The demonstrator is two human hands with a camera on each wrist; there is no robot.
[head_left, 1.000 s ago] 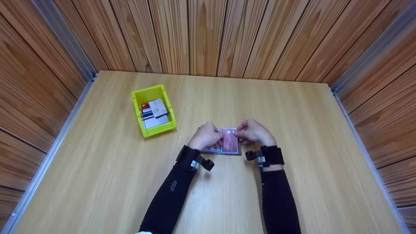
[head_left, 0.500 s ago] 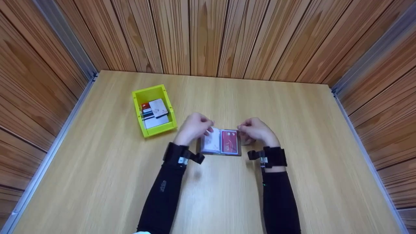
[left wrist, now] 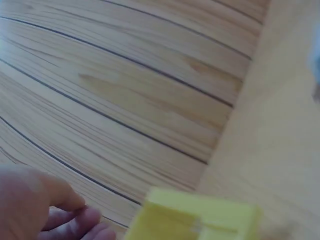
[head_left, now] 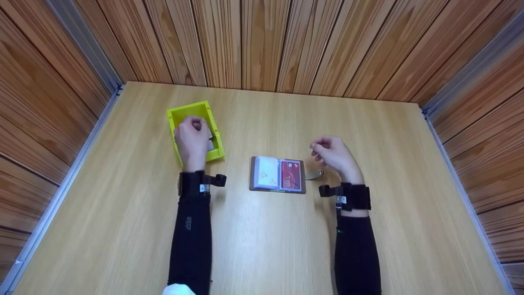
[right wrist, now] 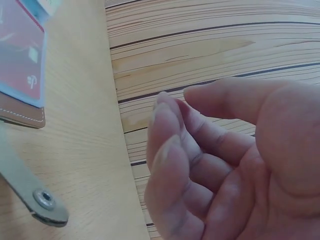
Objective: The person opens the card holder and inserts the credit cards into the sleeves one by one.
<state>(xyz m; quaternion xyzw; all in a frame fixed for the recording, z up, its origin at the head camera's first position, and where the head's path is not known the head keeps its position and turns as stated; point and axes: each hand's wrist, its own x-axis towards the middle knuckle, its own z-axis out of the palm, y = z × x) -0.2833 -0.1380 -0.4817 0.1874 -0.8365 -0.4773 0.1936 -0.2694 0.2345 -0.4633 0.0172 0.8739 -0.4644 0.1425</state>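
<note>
In the head view, I see the left hand (head_left: 192, 137) over the yellow bin (head_left: 217, 154). The card holder (head_left: 303, 176) lies open on the table (head_left: 262, 237), its red card (head_left: 292, 181) reading "VIP"; the print (head_left: 188, 223) on the left sleeve (head_left: 190, 250) is too small for me. The left wrist view shows loosely bent, empty fingers (left wrist: 82, 221). In the right wrist view, the right hand (right wrist: 237, 182) curls loosely, empty, near the strap (right wrist: 22, 182).
</note>
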